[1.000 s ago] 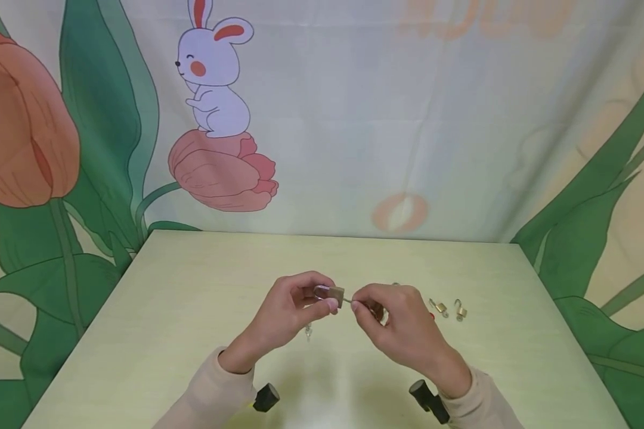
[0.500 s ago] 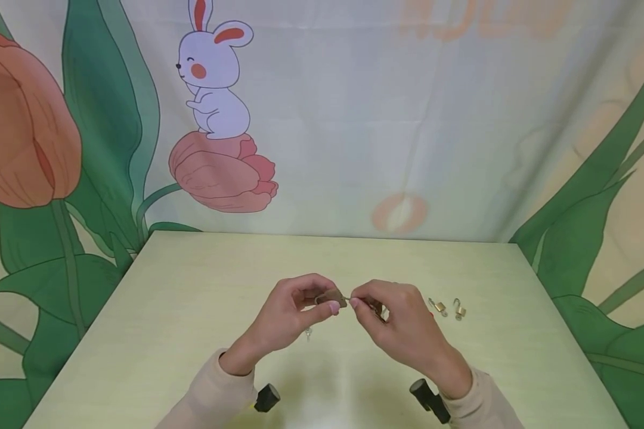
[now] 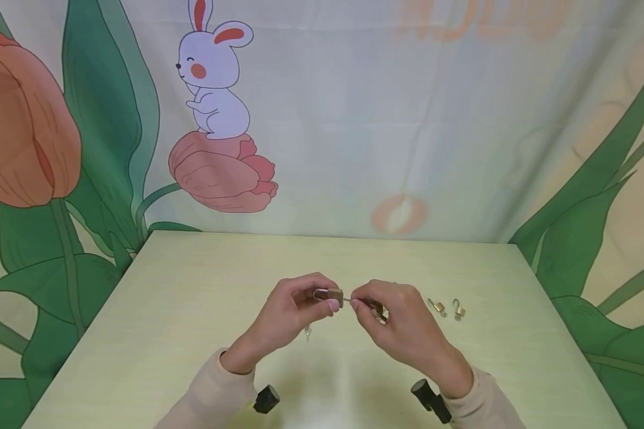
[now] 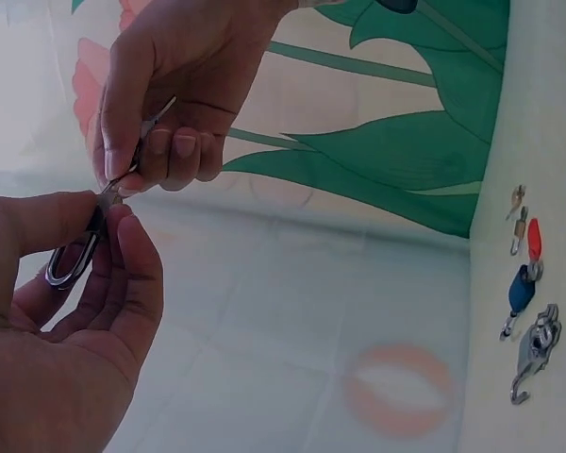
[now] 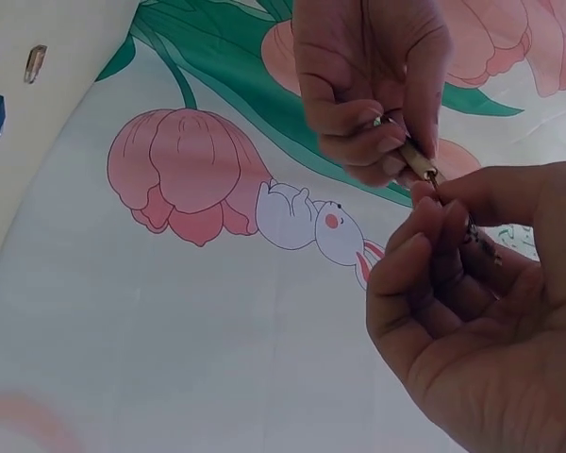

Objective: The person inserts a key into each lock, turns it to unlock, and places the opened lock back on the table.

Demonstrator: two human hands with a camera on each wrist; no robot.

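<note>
Above the table, my left hand (image 3: 284,314) holds a small brass-coloured padlock (image 3: 334,295) between thumb and fingers, its silver shackle (image 4: 68,274) pointing back toward the palm. A thin key (image 3: 346,300) is pinched between the thumb and forefinger of my right hand (image 3: 405,325), its blade reaching the end of the padlock opposite the shackle. More keys (image 5: 481,243) hang in the curl of the right fingers, partly hidden. In the right wrist view, the key meets the keyhole end of the padlock body (image 5: 417,160).
Two small brass padlocks (image 3: 440,308) with raised shackles lie right of my right hand. A small silvery item (image 3: 308,332) lies below the left hand. The left wrist view shows a blue padlock (image 4: 522,290), a red piece (image 4: 535,238) and a larger silver padlock (image 4: 540,344) on the table.
The padlock tilted in the left fingers half a second ago and is nearly level again now. Both hands stay almost in place, with the key still at the padlock's end.
</note>
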